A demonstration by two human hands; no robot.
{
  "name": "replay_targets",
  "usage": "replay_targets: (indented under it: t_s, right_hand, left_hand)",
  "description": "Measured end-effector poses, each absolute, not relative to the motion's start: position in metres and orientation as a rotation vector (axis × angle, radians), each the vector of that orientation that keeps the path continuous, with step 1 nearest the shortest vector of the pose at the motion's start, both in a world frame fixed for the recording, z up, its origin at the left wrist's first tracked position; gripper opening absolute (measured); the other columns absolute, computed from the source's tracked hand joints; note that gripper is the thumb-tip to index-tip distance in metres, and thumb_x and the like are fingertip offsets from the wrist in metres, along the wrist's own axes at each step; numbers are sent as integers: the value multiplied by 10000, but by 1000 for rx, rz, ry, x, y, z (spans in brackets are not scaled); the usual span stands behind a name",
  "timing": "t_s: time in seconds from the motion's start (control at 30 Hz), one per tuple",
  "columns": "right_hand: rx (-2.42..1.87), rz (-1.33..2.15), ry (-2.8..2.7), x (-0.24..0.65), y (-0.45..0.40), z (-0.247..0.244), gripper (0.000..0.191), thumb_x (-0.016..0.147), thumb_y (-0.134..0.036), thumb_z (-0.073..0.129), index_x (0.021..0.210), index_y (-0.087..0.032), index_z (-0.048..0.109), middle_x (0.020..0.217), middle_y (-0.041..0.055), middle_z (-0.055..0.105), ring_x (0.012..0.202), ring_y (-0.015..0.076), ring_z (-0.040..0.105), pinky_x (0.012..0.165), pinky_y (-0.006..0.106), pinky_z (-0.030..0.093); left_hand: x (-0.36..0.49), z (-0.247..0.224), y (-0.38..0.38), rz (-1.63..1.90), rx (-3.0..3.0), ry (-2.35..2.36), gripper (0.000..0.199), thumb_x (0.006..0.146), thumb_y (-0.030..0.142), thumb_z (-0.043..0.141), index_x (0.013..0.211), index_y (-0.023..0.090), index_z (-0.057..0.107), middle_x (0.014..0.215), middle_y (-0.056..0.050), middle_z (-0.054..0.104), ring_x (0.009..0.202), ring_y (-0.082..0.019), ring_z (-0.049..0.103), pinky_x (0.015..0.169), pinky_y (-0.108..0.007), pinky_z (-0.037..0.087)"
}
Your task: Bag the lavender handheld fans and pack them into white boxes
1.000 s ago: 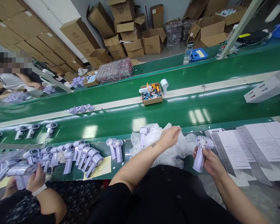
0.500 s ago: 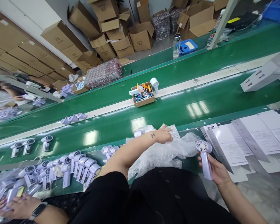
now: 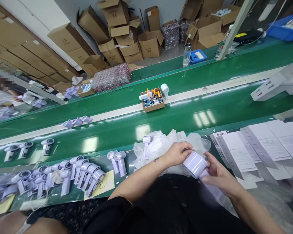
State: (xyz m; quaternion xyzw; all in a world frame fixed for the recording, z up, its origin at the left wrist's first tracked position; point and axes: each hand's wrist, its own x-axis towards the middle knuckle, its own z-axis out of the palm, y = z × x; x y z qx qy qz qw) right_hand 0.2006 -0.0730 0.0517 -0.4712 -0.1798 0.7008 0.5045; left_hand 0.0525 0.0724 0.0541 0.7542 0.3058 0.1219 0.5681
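Observation:
My right hand (image 3: 222, 175) is wrapped round the handle of a lilac handheld fan (image 3: 195, 164), its round head tilted up toward my left hand. My left hand (image 3: 179, 153) is closed beside the fan head, pinching a translucent plastic bag (image 3: 197, 140) that stands up behind the head; its fingertips are partly hidden. Under and behind this hand lies a crumpled heap of clear bubble bags (image 3: 158, 148). One lilac fan (image 3: 146, 144) rests on the left side of the heap. Two more fans (image 3: 120, 159) lie on the green bench left of it.
Rows of lilac fans (image 3: 85, 172) lie at the left, near a co-worker's blurred arm (image 3: 39, 224). Open white boxes (image 3: 239, 149) stand at the right. Across the green belt (image 3: 117, 125) sits a small carton of batteries and pliers (image 3: 152, 105). A grey bracket (image 3: 271, 84) stands far right.
My left hand has come from the bubble bags to the right, up to the fan head. My right hand has brought the fan inward and tilted it. The co-worker's hand at lower left has moved.

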Motion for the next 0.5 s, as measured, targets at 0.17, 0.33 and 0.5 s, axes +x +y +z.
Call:
replay_targets:
  t_s: [0.17,0.33,0.5]
  right_hand:
    - [-1277,1737,-626,199,-66,46,438,683,-254,760,1058,-239,534,871,13,612,778,160,569,667,274,453]
    - [-1366,1647,-523,188,-65,52,373,696,-268,747,981,-250,508,941,-2,617,803,154,588,683,277,480]
    - [-1415,1463,-288,174,-67,55,656,597,-224,802,1166,-296,484,1086,14,617,855,184,622,673,295,529]
  left_hand:
    - [22,49,80,264,1760,580,177,853,209,493,923,129,635,889,-48,667,827,-145,599,758,-245,465]
    - [16,57,72,412,2355,487,215,872,191,436,963,123,618,838,-77,632,799,-166,569,735,-282,465]
    - [9,60,48,659,2871,139,198,876,148,418,916,113,609,705,-56,564,685,-167,519,638,-292,438]
